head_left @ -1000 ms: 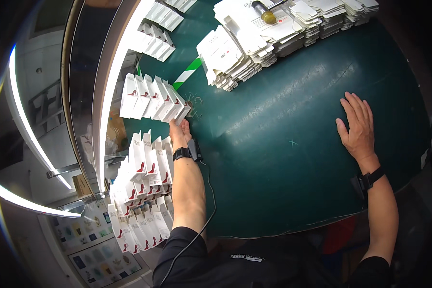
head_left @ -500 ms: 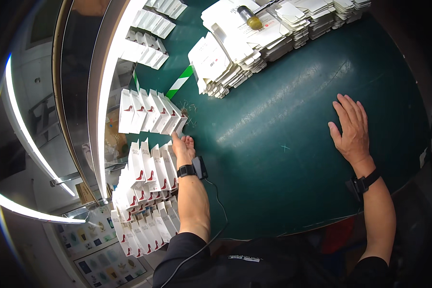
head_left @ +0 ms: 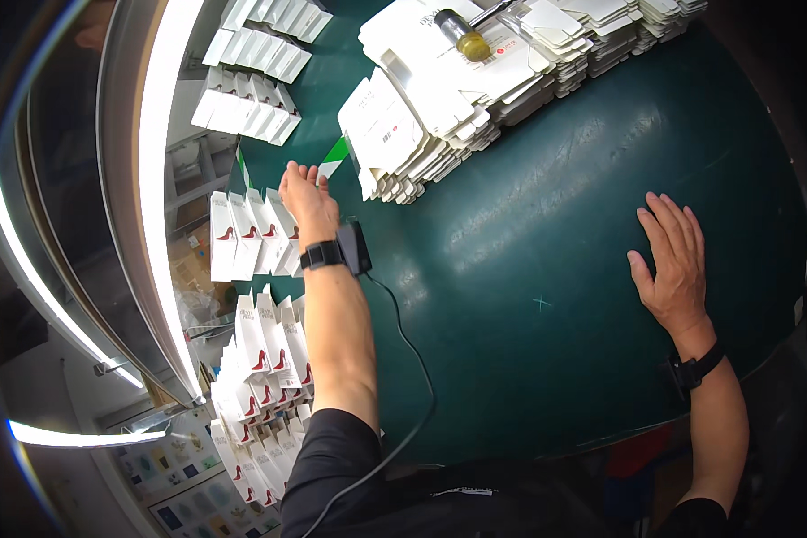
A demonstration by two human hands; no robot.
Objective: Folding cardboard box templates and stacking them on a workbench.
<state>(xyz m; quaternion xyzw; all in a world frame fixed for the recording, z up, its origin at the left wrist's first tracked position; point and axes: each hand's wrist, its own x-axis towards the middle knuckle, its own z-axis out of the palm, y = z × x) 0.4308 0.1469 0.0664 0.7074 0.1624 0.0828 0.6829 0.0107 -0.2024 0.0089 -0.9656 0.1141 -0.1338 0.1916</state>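
The green table (head_left: 556,224) serves as the landmark. Nearest on it, the right hand (head_left: 671,260) lies flat on bare green, fingers spread, holding nothing, well apart from any carton. Along the table's left edge a row of white cartons with red shoe prints (head_left: 251,235) stands just beside the left hand (head_left: 307,199), whose fingers are loosely extended and empty, reaching toward a green-and-white strip (head_left: 334,160). Farther across the table, beyond that hand, lies a stack of flat white cartons (head_left: 403,148).
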